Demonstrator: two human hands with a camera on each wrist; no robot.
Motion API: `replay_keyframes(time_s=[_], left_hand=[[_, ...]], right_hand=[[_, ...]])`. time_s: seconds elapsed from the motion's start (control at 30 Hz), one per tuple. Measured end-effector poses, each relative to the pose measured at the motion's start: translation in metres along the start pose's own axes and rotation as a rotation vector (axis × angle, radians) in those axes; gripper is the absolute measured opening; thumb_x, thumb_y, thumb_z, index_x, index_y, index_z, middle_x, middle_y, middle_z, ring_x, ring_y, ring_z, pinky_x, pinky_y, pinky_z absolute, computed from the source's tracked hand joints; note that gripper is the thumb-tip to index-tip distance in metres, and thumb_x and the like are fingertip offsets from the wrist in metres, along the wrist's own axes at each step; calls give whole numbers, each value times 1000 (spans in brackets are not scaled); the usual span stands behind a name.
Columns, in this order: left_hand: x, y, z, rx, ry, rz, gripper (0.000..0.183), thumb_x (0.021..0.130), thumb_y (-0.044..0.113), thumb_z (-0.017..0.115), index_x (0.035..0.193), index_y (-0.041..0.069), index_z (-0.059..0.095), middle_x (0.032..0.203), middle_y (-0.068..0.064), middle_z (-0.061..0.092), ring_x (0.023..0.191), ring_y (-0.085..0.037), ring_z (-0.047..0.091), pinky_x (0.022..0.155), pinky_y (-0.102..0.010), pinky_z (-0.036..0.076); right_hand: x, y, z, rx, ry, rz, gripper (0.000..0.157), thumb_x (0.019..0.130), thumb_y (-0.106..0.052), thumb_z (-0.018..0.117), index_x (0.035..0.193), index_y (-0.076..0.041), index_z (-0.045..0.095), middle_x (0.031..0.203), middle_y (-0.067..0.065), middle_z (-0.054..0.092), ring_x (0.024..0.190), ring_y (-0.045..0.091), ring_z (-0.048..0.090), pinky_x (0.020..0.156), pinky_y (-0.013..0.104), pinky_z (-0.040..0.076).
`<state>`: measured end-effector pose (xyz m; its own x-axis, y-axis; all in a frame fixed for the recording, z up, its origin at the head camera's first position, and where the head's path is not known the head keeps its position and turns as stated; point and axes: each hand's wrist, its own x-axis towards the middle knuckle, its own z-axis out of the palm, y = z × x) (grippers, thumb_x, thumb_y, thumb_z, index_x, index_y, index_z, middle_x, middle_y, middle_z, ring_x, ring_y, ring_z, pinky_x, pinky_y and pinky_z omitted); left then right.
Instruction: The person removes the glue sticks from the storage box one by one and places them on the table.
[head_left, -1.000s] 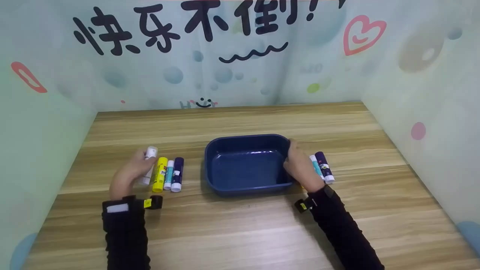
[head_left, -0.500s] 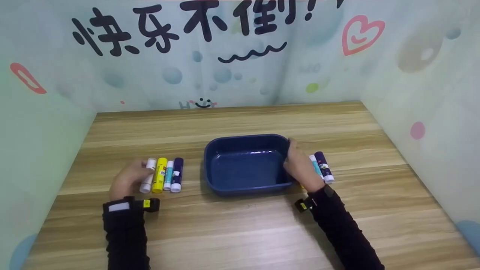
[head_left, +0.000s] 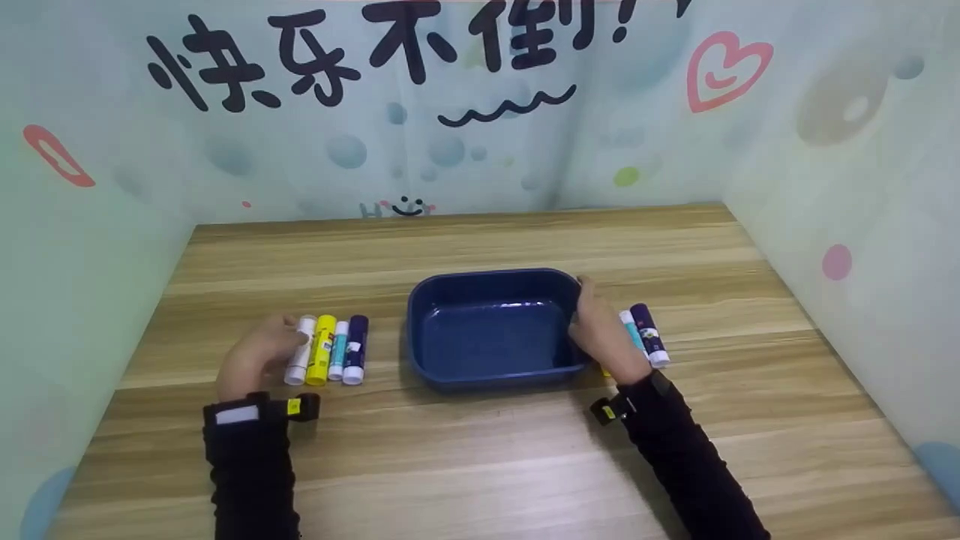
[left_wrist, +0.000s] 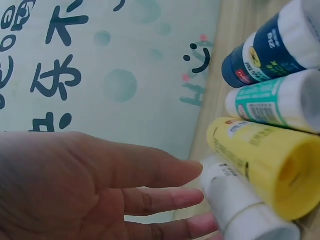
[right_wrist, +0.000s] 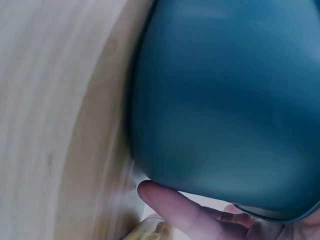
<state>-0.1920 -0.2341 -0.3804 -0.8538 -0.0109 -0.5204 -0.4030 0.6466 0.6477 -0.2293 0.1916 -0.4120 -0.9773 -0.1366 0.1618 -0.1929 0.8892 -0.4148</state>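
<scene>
Four glue sticks lie side by side at the left: a white glue stick (head_left: pixel 300 351), a yellow glue stick (head_left: pixel 321 349), a small teal-and-white glue stick (head_left: pixel 339 350) and a dark purple one (head_left: pixel 355 349). My left hand (head_left: pixel 259 352) is at the white stick's outer side; in the left wrist view its thumb and fingers are fairly straight, fingertips (left_wrist: pixel 192 172) right at the stick. My right hand (head_left: pixel 606 334) holds the right end of a dark blue rectangular basin (head_left: pixel 480 381) at its rim. The right wrist view shows the basin's wall (right_wrist: pixel 225 100) with the thumb against it.
Beyond the right hand lie another teal-and-white glue stick (head_left: pixel 631 330) and a purple glue stick (head_left: pixel 649 334), with a bit of yellow partly hidden by that hand. The wood-grain table (head_left: pixel 480 465) is bounded by printed panels at the back (head_left: pixel 300 165) and sides.
The left hand has lowered the white glue stick onto the table beside the yellow one, nudged it slightly right and loosened its hold. The right hand and basin stay in place.
</scene>
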Motion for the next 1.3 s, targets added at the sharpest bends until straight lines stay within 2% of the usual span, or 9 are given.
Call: replay_keyframes(time_s=[0.27,0.43,0.6,0.7,0.8,0.87,0.97,1.13,1.3], left_hand=[[-24,32,6,147,40,139,61,99,27,34,144,-7,13,144,-36,21,131,-49,26,105,-58,29],[-34,55,24,265,39,271,54,98,30,39,137,-7,32,133,-33,42,120,-44,44,97,-53,40],[-37,73,47,399,34,362,39,95,29,46,113,-4,56,100,-17,62,87,-25,58,76,-39,48],[-36,81,62,468,42,328,33,95,30,47,91,0,63,78,-7,60,69,-18,54,61,-31,45],[-36,87,76,554,45,272,35,95,32,47,80,3,60,65,-3,49,60,-17,48,52,-28,37],[-37,90,82,605,42,253,34,95,31,47,81,3,60,65,-2,45,59,-18,48,51,-28,36],[-39,92,88,639,38,243,30,95,26,47,86,2,60,67,-4,47,61,-19,49,51,-28,37],[-38,94,91,625,37,208,27,96,23,46,88,1,60,68,-5,48,61,-19,48,51,-27,36],[-36,94,90,589,38,205,26,96,22,45,88,1,60,69,-5,49,60,-19,49,51,-27,36]], right_hand=[[2,-3,-3,47,-71,26,58,84,-1,47,137,8,24,85,28,59,72,37,57,65,47,48],[1,-5,-8,56,-89,25,53,90,-5,45,137,8,24,99,35,58,84,41,60,74,51,49],[-3,-12,-23,26,-173,19,55,93,-9,45,138,11,20,111,37,55,93,41,59,83,50,47],[-8,-16,-36,-17,-247,34,55,94,-12,46,138,11,24,122,35,51,105,41,56,90,50,45],[-14,-20,-48,-57,-323,64,51,93,-14,47,135,9,31,123,31,52,98,36,61,83,44,50],[-18,-22,-54,-81,-369,76,45,91,-12,48,129,9,37,112,29,58,75,29,65,66,37,53],[-22,-25,-61,-121,-418,77,41,86,-8,49,123,9,42,95,23,62,47,20,57,45,29,47],[-25,-29,-63,-116,-438,36,39,82,1,46,120,12,44,74,14,61,45,20,57,42,26,45],[-23,-27,-59,-77,-425,0,13,81,5,42,91,2,51,57,6,55,43,19,57,42,25,44]])
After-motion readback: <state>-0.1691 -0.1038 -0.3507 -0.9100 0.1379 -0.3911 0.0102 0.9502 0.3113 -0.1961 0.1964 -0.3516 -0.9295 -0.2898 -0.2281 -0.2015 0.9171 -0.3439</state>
